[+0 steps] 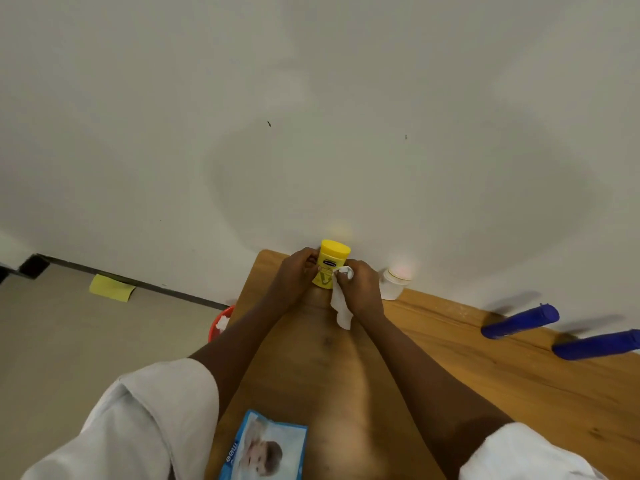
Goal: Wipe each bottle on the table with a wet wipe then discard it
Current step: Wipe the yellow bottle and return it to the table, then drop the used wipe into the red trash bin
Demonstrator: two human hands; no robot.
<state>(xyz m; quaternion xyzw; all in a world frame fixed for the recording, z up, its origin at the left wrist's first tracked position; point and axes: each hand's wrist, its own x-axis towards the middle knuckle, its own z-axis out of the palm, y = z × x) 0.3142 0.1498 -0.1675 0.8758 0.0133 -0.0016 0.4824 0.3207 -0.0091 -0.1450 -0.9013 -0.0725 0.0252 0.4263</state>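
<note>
Head view looks down on a yellow bottle (333, 260) standing upright at the far edge of a wooden table (485, 368), close against a plain white wall (311, 116). Its lid is yellow too, and a dark label band crosses the front. At the bottle's 9 o'clock the left hand (297, 271) wraps curled fingers around its side, steadying it. At its 4 o'clock the right hand (360, 285) pinches a white wet wipe (341, 303) and presses the bunched upper end against the bottle's front, while the loose tail of the wipe hangs down toward the tabletop. Both forearms reach forward from white rolled-up sleeves (145, 410) at the bottom corners, converging on the bottle.

Just beside the right hand, at the bottle's 3 o'clock, stands a white jar (393, 284) touching the wall line. Farther out at 4 o'clock two blue bottles (519, 322) stand apart from each other near the table's right side, appearing slanted by the wide lens. At 6 o'clock, near the table's front edge, lies a blue-and-white wipes pack (266, 448), flat, with a printed picture on it. Off the table's left edge, at 8 o'clock, a red bin (221, 318) sits on the floor with crumpled white wipes inside it. The beige floor (69, 341) meets the wall along a dark skirting strip, and a yellow cloth (111, 287) lies there at 9 o'clock.
</note>
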